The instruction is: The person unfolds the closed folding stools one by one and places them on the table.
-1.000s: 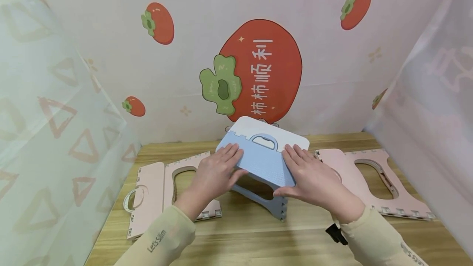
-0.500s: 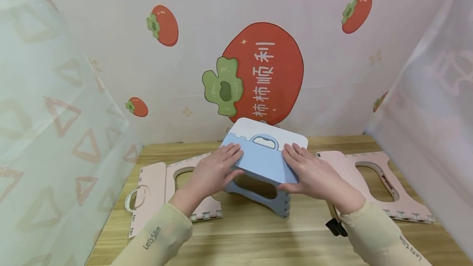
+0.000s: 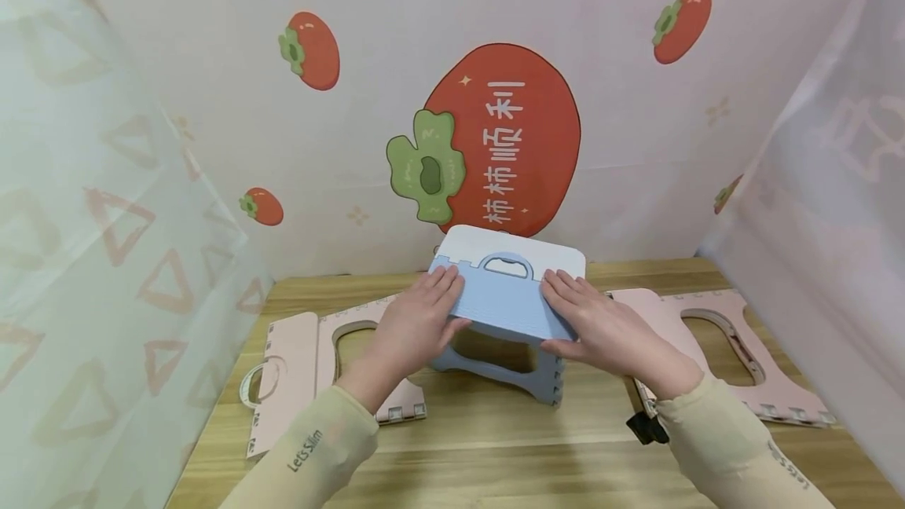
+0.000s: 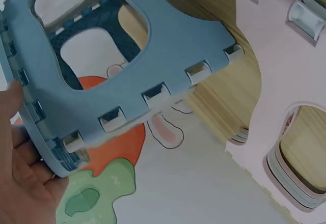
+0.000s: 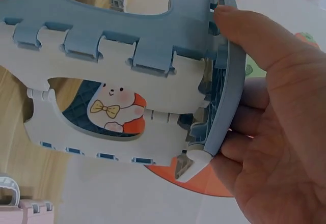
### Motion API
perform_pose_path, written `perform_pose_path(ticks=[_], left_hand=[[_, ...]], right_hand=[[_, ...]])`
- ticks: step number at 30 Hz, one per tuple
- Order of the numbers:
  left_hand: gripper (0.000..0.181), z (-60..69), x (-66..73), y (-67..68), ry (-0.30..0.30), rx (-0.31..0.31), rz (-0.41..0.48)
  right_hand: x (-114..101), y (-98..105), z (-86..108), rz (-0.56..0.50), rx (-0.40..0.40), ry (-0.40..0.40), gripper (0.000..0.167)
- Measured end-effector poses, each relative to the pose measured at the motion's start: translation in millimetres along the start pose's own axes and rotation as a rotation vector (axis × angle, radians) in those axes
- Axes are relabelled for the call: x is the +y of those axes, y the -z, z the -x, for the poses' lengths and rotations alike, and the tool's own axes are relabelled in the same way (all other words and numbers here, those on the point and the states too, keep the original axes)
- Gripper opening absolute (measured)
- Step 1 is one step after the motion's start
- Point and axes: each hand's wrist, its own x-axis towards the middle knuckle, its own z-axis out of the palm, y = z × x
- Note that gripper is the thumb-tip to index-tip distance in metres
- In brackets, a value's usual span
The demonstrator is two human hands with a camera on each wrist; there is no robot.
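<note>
A blue and white folding stool (image 3: 502, 301) stands unfolded at the middle of the table, its top facing up. My left hand (image 3: 413, 328) lies on the left part of that top, fingers extended flat and thumb at the front edge. On the right part rests my right hand (image 3: 611, 332), fingers likewise straight. In the left wrist view the left hand (image 4: 25, 168) is at the edge of the blue stool (image 4: 173, 46). The right wrist view shows the right hand (image 5: 285, 107) along the rim of the stool (image 5: 188, 30), whose white and blue legs are spread.
A pink folded stool (image 3: 290, 383) lies flat at the left of the wooden table (image 3: 481, 446), another pink stool (image 3: 771, 360) at the right. A black object (image 3: 646, 428) is by the right sleeve. Printed curtains (image 3: 339, 179) enclose the back and sides.
The blue stool has turned slightly, its front edge now more level and its legs shifted a little right. Both hands have stayed on its top and moved with it.
</note>
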Motion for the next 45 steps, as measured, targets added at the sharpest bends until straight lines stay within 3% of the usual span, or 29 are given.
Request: perform_pose_path(ticks=[6, 15, 24, 35, 45], left_hand=[[0.064, -1.7, 11.5, -0.2, 0.024, 0.078, -0.099], [0.063, -4.0, 16.3, -4.6, 0.038, 0.150, -0.177], [0.048, -4.1, 17.4, -3.6, 0.021, 0.164, -0.111], [0.046, -10.9, 16.8, -7.3, 0.011, 0.220, -0.158], [0.047, -18.2, 18.8, -7.0, 0.041, 0.196, -0.155]], right_hand=[[4, 1, 1.5, 0.001, 0.015, 0.029, 0.079], [6, 0, 0.8, 0.001, 0.042, 0.046, 0.065], [11, -4, -0.4, -0.002, 0.099, 0.028, 0.058], [19, -5, -7.4, -0.015, 0.130, 0.021, 0.057], [24, -6, -12.4, 0.005, 0.130, -0.002, 0.056]])
